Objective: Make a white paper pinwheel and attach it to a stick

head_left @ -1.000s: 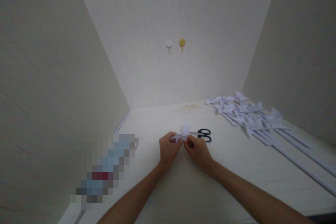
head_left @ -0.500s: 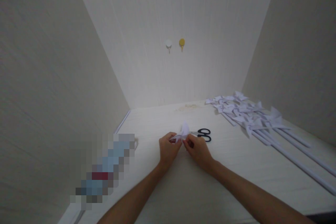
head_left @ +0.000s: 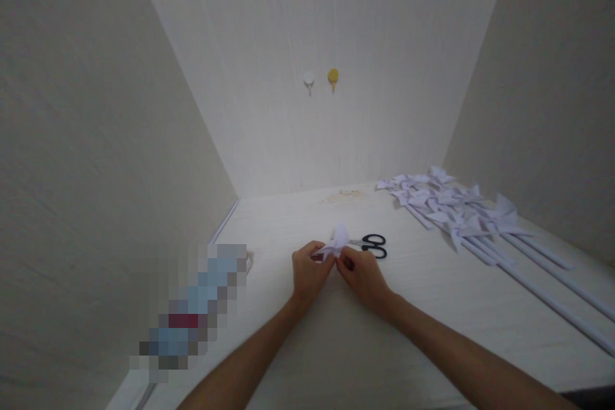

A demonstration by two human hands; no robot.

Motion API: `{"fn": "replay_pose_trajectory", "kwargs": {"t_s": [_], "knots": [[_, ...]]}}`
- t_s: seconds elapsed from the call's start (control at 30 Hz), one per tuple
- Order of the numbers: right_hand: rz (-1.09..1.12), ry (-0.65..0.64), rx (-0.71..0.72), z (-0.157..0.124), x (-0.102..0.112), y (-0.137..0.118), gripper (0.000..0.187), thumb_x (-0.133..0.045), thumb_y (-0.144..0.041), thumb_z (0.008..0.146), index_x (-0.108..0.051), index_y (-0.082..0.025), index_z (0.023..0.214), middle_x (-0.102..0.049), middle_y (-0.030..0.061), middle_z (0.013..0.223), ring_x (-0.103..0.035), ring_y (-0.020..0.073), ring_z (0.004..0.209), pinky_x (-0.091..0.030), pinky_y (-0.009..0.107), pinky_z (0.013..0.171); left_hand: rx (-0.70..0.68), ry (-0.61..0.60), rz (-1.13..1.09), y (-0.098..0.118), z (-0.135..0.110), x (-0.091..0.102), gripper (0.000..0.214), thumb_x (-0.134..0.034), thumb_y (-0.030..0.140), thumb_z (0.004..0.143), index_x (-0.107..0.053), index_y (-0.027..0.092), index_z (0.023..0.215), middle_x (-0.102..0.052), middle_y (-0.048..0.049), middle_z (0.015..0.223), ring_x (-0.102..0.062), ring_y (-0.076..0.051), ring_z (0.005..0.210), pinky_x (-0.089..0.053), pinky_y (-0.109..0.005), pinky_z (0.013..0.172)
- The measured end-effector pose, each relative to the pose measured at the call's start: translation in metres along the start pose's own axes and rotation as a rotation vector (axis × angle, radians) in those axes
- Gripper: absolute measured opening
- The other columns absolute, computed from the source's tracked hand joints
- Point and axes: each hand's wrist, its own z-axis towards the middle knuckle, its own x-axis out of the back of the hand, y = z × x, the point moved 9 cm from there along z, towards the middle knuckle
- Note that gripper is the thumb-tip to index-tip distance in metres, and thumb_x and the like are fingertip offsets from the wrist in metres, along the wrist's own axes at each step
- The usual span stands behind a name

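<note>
Both hands meet over the middle of the desk [head_left: 432,307]: left hand [head_left: 309,272] and right hand [head_left: 362,275] each pinch the small folded white paper [head_left: 337,240] between fingertips. Black scissors [head_left: 372,246] lie just behind it.

Pale wood-grain walls [head_left: 336,25], two wall hooks [head_left: 321,80], white table [head_left: 336,346]

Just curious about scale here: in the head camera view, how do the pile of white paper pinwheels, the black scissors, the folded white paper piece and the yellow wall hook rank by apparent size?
1. Pile of white paper pinwheels on sticks
2. Black-handled scissors
3. Folded white paper piece, partly hidden by fingers, so close to the scissors
4. Yellow wall hook, farthest away
</note>
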Motion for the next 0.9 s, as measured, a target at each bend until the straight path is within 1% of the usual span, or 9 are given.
{"fn": "replay_pose_trajectory", "kwargs": {"t_s": [0.13, 0.23, 0.33, 0.5, 0.57, 0.67, 0.9], "knots": [[0.315, -0.073, -0.208, 0.003, -0.007, 0.018, 0.029, -0.043, -0.025, 0.074, -0.041, -0.018, 0.045, -0.045, -0.0033, 0.035, -0.04, 0.0076, 0.031, -0.029, 0.018, 0.036, 0.028, -0.002, 0.002, -0.002, 0.001, 0.001, 0.003, -0.056, 0.015, 0.056, -0.058, 0.014, 0.058, -0.059, 0.0011, 0.054, -0.055, -0.011, 0.049, -0.045, -0.02, 0.049], [0.399, -0.029, -0.29, 0.005, -0.004, 0.029, 0.027, -0.046, -0.028, 0.072, -0.042, -0.018, 0.048, -0.046, -0.0038, 0.035, -0.038, 0.0071, 0.028, -0.028, 0.017, 0.032, 0.078, -0.039, -0.022, -0.006, 0.001, -0.003, 0.003, -0.057, 0.015, 0.055, -0.057, 0.014, 0.057, -0.058, 0.0012, 0.051, -0.054, -0.011, 0.047, -0.043, -0.019, 0.046], [0.391, 0.02, -0.277, 0.008, 0.002, 0.031, 0.023, -0.05, -0.028, 0.069, -0.043, -0.017, 0.05, -0.049, -0.003, 0.037, -0.04, 0.007, 0.03, -0.03, 0.017, 0.032, 0.134, -0.065, -0.056, -0.01, 0.001, -0.005, 0.005, -0.058, 0.016, 0.053, -0.057, 0.014, 0.058, -0.058, 0.0007, 0.051, -0.054, -0.011, 0.047, -0.041, -0.019, 0.045], [0.391, 0.032, -0.272, 0.007, 0.004, 0.031, 0.022, -0.05, -0.028, 0.069, -0.045, -0.017, 0.052, -0.05, -0.0027, 0.038, -0.042, 0.007, 0.03, -0.031, 0.016, 0.032, 0.218, -0.071, -0.124, -0.02, 0.003, -0.007, 0.006, -0.058, 0.016, 0.052, -0.057, 0.012, 0.056, -0.055, 0.0017, 0.047, -0.051, -0.01, 0.044, -0.038, -0.018, 0.041], [0.395, 0.037, -0.276, 0.007, 0.005, 0.031, 0.022, -0.049, -0.029, 0.069, -0.045, -0.017, 0.051, -0.049, -0.0031, 0.038, -0.041, 0.0069, 0.03, -0.031, 0.016, 0.032, 0.239, -0.088, -0.153, -0.024, 0.003, -0.009, 0.006, -0.057, 0.017, 0.052, -0.053, 0.012, 0.051, -0.051, 0.0033, 0.043, -0.047, -0.008, 0.039, -0.034, -0.017, 0.038], [0.391, 0.032, -0.275, 0.008, 0.004, 0.031, 0.023, -0.05, -0.029, 0.069, -0.044, -0.017, 0.05, -0.048, -0.0035, 0.037, -0.041, 0.0069, 0.03, -0.03, 0.016, 0.032, 0.254, -0.094, -0.147, -0.028, 0.002, -0.01, 0.016, -0.055, 0.017, 0.053, -0.045, 0.013, 0.042, -0.043, 0.0055, 0.037, -0.039, -0.005, 0.034, -0.027, -0.016, 0.034], [0.404, 0.019, -0.282, 0.007, 0.003, 0.032, 0.022, -0.05, -0.028, 0.069, -0.044, -0.017, 0.051, -0.048, -0.0035, 0.038, -0.04, 0.0069, 0.03, -0.03, 0.017, 0.032, 0.273, -0.091, -0.171, -0.024, 0.002, -0.009, 0.023, -0.058, 0.017, 0.051, -0.039, 0.014, 0.039, -0.039, 0.0063, 0.036, -0.035, -0.004, 0.035, -0.025, -0.016, 0.034]]}}
